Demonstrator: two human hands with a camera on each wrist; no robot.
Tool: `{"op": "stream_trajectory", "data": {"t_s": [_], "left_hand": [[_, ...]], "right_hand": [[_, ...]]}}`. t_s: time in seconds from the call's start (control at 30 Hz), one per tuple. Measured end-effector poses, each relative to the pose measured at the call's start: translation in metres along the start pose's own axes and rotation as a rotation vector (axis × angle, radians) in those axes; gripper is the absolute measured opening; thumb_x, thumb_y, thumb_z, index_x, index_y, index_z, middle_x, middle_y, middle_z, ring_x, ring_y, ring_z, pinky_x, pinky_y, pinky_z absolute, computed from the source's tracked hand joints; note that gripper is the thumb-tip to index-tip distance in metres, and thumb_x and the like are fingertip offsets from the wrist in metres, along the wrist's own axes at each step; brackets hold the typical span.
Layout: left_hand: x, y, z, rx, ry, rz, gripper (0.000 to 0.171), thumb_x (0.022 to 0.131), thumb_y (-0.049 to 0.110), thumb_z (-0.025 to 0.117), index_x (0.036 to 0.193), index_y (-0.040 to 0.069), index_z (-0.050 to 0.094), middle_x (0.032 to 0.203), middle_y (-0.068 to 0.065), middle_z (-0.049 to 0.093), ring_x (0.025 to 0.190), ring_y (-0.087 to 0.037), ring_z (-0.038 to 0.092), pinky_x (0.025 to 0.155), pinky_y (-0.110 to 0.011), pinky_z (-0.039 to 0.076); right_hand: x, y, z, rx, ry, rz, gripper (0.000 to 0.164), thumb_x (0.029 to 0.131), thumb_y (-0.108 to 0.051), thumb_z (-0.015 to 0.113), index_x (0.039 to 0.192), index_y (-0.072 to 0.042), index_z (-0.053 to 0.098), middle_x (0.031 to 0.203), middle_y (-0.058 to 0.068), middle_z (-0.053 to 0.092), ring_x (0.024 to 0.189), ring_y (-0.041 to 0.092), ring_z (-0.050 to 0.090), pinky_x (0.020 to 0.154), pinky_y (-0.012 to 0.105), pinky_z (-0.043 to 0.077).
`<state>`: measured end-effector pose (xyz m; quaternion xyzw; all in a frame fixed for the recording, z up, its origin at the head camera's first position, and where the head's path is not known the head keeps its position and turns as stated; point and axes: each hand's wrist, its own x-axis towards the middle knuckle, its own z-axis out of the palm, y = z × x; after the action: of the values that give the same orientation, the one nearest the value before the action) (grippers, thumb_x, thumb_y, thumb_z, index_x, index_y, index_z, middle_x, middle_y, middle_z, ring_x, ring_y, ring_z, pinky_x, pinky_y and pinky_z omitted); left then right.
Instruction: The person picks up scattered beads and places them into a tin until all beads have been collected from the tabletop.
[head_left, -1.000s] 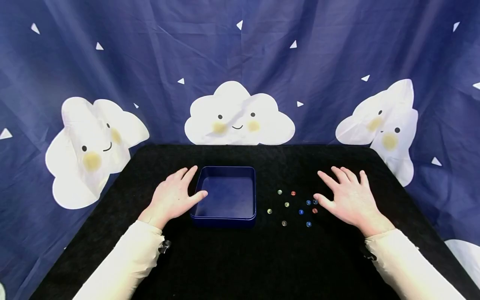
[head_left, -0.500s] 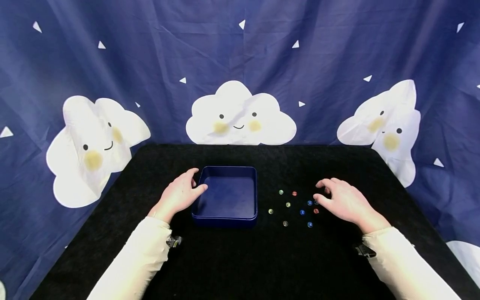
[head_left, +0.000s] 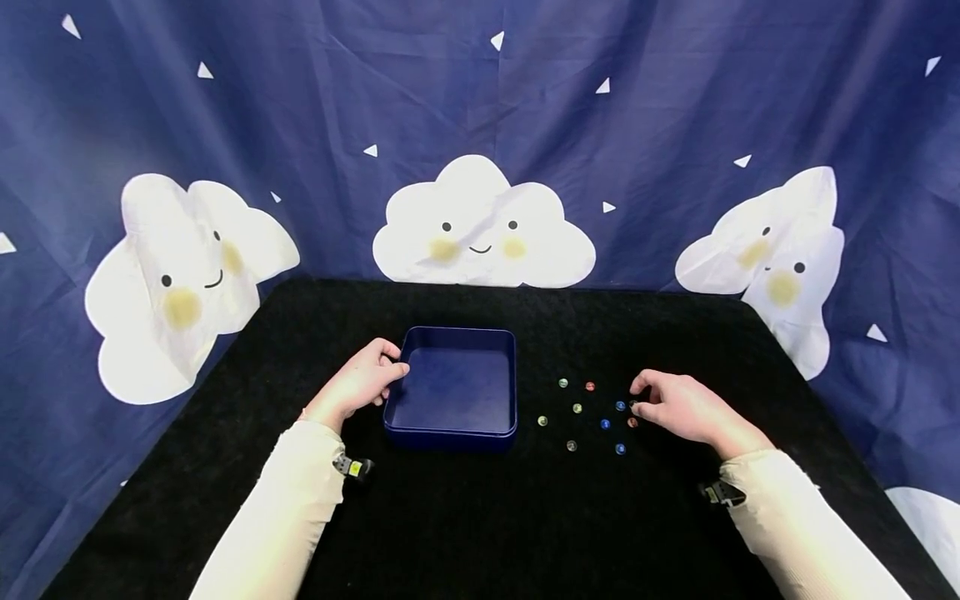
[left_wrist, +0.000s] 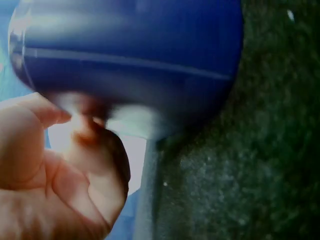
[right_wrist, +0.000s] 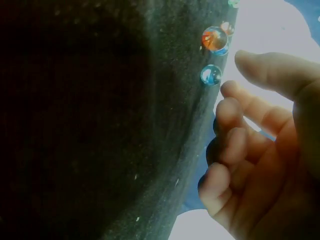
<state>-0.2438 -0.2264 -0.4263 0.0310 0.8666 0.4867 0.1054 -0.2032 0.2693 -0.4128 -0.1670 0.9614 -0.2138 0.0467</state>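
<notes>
A square, open-topped dark blue box (head_left: 450, 442) stands on the black cloth, nothing inside it. My left hand (head_left: 358, 385) grips its left side, thumb over the rim and fingers curled along the outer wall; the left wrist view shows these fingers against the box wall (left_wrist: 125, 75). Several glass marbles lie loose right of the box, among them a yellow-green marble (head_left: 577, 408) and a blue marble (head_left: 605, 424). My right hand (head_left: 686, 410) is low at their right edge, thumb and index finger apart. In the right wrist view a blue marble (right_wrist: 211, 75) lies just beyond these fingertips, near an orange marble (right_wrist: 214, 38).
Black cloth (head_left: 465, 525) covers the table. Behind it hangs a blue curtain (head_left: 322, 100) printed with white clouds. A red marble (head_left: 590, 387) is toward the back of the scatter, and a clear marble (head_left: 572, 446) is nearer the front.
My left fingers have curled in and taken the box's left rim. My right hand has lowered toward the rightmost marbles, its spread fingers drawing in. The view has tilted slightly.
</notes>
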Motion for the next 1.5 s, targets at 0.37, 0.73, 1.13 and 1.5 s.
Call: {"op": "stream_trajectory", "data": {"t_s": [0.37, 0.73, 1.13, 1.5], "left_hand": [[0.004, -0.016, -0.002, -0.405, -0.164, -0.053, 0.035, 0.100, 0.013, 0.061, 0.121, 0.000, 0.036, 0.072, -0.002, 0.045, 0.058, -0.012, 0.046, 0.050, -0.022, 0.044], [0.006, -0.018, 0.003, -0.460, -0.171, -0.062, 0.036, 0.100, 0.011, 0.061, 0.122, -0.001, 0.035, 0.073, 0.000, 0.046, 0.059, -0.011, 0.046, 0.052, -0.023, 0.046], [0.006, -0.021, 0.001, -0.482, -0.173, -0.059, 0.040, 0.100, 0.010, 0.060, 0.125, -0.003, 0.032, 0.075, -0.001, 0.046, 0.059, -0.011, 0.045, 0.051, -0.025, 0.046], [0.007, -0.021, -0.001, -0.499, -0.173, -0.062, 0.036, 0.099, 0.010, 0.060, 0.121, -0.001, 0.034, 0.072, 0.000, 0.046, 0.058, -0.011, 0.045, 0.050, -0.024, 0.046]], "right_hand": [[-0.001, 0.007, 0.003, -0.013, -0.029, -0.046, 0.018, 0.084, -0.013, 0.077, 0.097, -0.020, 0.066, 0.069, -0.012, 0.058, 0.061, 0.009, 0.049, 0.060, 0.031, 0.040], [0.001, 0.002, 0.008, -0.036, -0.016, -0.052, 0.016, 0.086, -0.014, 0.075, 0.086, -0.024, 0.062, 0.067, -0.019, 0.063, 0.058, 0.005, 0.050, 0.058, 0.029, 0.039], [0.017, -0.040, 0.014, 0.032, 0.085, -0.076, 0.013, 0.089, -0.022, 0.075, 0.092, -0.025, 0.062, 0.059, -0.012, 0.050, 0.049, 0.005, 0.052, 0.054, 0.030, 0.043], [0.033, -0.082, 0.023, 0.105, 0.098, -0.202, 0.011, 0.090, -0.024, 0.075, 0.091, -0.027, 0.064, 0.061, -0.013, 0.048, 0.051, 0.004, 0.046, 0.053, 0.028, 0.041]]}}
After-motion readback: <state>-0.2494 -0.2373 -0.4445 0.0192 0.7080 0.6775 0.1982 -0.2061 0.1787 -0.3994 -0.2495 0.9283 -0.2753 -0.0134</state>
